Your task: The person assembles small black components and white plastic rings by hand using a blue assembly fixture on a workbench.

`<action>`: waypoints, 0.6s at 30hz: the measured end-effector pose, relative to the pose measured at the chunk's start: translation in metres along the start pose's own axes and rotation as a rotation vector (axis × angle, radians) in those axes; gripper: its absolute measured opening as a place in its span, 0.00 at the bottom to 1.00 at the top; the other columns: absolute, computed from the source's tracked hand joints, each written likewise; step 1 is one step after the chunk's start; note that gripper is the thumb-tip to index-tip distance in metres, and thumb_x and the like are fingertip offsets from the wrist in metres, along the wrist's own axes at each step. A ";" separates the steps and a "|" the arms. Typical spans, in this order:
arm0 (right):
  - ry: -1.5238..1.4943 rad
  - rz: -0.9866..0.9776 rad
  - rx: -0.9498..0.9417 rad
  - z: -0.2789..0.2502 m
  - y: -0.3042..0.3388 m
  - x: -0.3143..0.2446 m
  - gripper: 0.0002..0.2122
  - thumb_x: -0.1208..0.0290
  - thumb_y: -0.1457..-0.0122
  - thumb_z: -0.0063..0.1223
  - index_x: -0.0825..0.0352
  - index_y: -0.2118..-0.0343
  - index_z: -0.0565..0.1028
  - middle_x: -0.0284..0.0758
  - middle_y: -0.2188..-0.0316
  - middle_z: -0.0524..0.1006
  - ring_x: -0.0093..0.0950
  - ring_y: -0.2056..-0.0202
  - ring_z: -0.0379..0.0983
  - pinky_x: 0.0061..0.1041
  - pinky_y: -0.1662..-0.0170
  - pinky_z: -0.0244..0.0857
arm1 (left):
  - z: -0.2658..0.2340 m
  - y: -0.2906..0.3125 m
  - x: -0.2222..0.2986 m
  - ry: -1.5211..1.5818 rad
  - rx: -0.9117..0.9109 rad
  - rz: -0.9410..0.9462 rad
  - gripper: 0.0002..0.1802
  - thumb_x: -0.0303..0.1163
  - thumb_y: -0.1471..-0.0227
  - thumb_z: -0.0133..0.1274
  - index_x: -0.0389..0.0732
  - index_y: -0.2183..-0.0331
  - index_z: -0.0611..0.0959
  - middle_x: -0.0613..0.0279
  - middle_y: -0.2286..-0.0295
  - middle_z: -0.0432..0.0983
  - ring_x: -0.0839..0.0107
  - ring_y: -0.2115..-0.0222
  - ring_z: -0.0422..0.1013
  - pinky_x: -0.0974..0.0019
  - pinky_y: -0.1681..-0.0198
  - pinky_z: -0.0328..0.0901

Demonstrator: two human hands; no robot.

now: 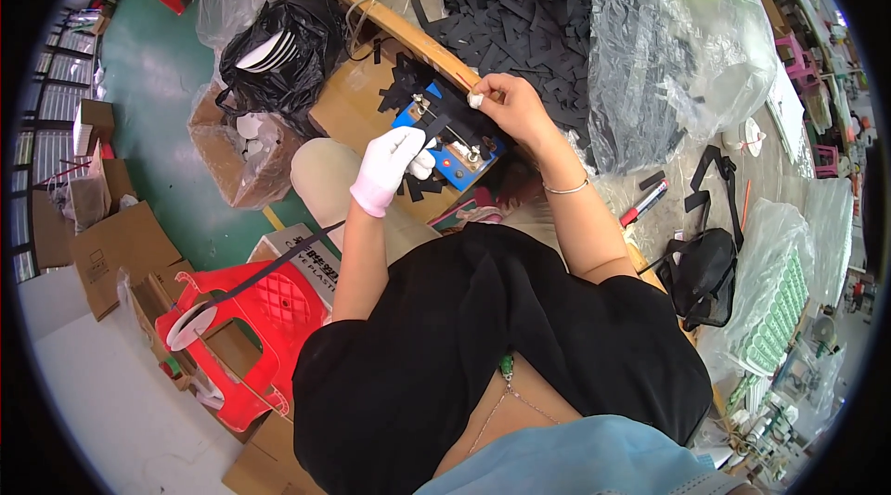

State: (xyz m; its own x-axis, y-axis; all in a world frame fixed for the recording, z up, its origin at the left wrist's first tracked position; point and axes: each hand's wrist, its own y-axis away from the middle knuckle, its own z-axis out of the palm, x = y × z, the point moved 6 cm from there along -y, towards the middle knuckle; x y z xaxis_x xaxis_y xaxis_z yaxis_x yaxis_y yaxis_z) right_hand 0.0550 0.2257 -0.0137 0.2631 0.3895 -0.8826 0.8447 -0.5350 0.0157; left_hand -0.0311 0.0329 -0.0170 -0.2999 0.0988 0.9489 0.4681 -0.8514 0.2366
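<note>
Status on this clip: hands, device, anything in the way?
Left hand, white-gloved, at blue device; grip unclear. Right hand ungloved, white bit at its pinch, near wooden table edge. Loose black strips beside device.

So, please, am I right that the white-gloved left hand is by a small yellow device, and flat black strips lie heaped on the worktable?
In the head view, the small device is blue, not yellow. The white-gloved left hand and heaped flat black strips are right.

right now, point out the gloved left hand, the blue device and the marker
Left hand point(393, 161), head view: back of glove
Blue device point(454, 170), head view: its blue surface
Marker point(645, 203), head view: barrel's middle
</note>
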 end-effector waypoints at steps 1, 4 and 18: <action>0.000 0.001 0.002 0.000 0.001 -0.001 0.06 0.70 0.55 0.57 0.65 0.74 0.76 0.34 0.78 0.74 0.26 0.77 0.70 0.24 0.69 0.64 | 0.004 -0.002 0.002 0.005 0.004 0.005 0.15 0.37 0.45 0.46 0.33 0.69 0.77 0.61 0.80 0.74 0.77 0.82 0.69 0.76 0.76 0.64; -0.101 0.088 -0.052 0.000 0.005 -0.009 0.07 0.69 0.53 0.56 0.66 0.73 0.77 0.32 0.81 0.73 0.20 0.79 0.67 0.20 0.73 0.62 | 0.011 -0.010 0.004 -0.003 0.026 -0.003 0.14 0.36 0.45 0.46 0.32 0.69 0.77 0.60 0.80 0.74 0.77 0.82 0.69 0.76 0.76 0.65; 0.235 0.038 0.123 -0.003 0.000 -0.011 0.07 0.69 0.57 0.55 0.68 0.77 0.76 0.37 0.73 0.73 0.31 0.73 0.72 0.29 0.68 0.65 | -0.004 0.000 -0.009 -0.187 0.105 -0.171 0.14 0.35 0.45 0.46 0.33 0.68 0.78 0.60 0.79 0.74 0.79 0.83 0.68 0.77 0.78 0.63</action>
State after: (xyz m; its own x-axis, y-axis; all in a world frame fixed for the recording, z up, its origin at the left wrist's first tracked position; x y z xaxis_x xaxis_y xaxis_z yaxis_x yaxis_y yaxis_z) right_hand 0.0539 0.2236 -0.0026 0.4070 0.5229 -0.7489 0.7727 -0.6343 -0.0230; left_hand -0.0320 0.0296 -0.0260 -0.2275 0.3387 0.9130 0.5103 -0.7570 0.4080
